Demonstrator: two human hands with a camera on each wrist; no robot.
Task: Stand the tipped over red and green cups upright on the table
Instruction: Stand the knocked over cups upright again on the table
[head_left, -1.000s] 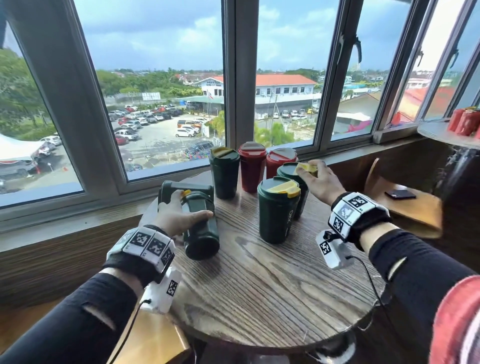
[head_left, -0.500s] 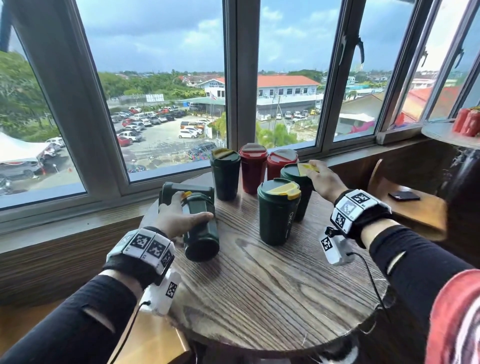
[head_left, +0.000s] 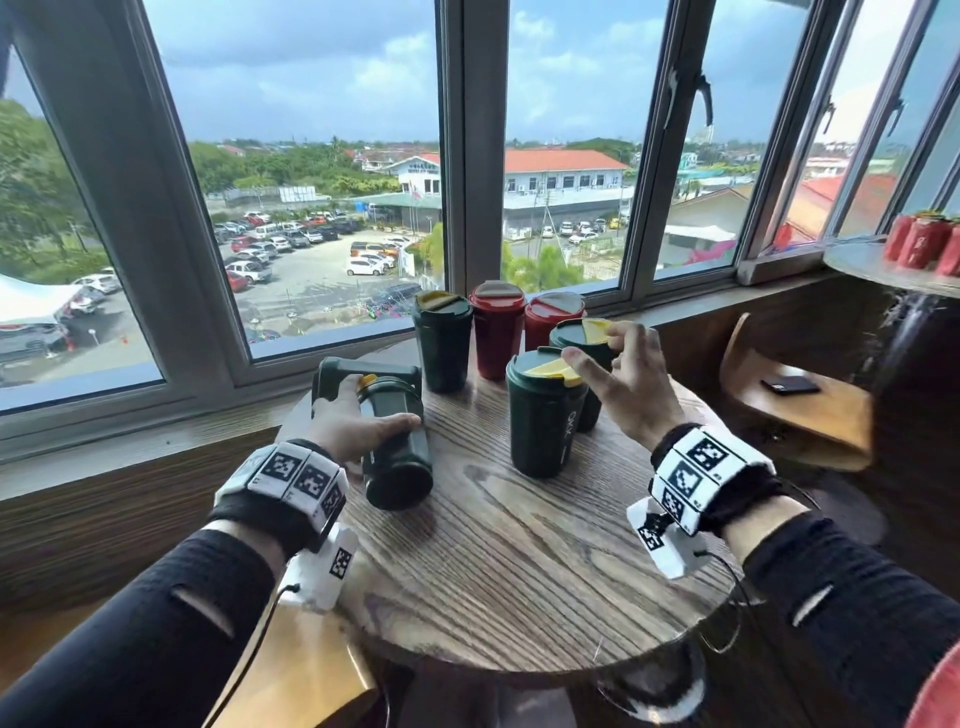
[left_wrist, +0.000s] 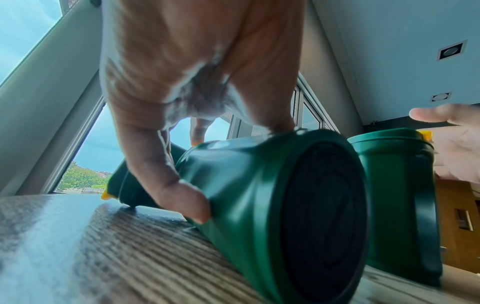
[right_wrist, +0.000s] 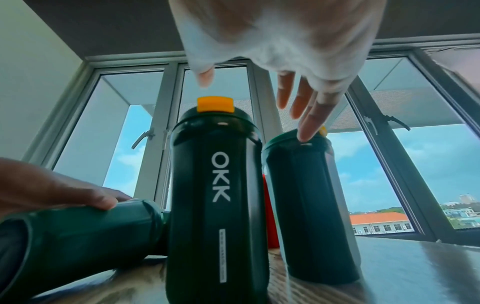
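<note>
"OKK" in white, running vertically down the side of the nearest upright green cup (right_wrist: 221, 185). Small print strip below it is unreadable. Wristband markers (head_left: 693, 470) are coded patterns only.

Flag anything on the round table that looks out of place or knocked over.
Two green cups lie on their sides at the table's left: one gripped by the left hand, another behind it. The other five cups stand upright. No spill shows. The right hand hovers open.

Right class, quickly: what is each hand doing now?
Left hand: grips the tipped green cup.
Right hand: open, holding nothing.
</note>
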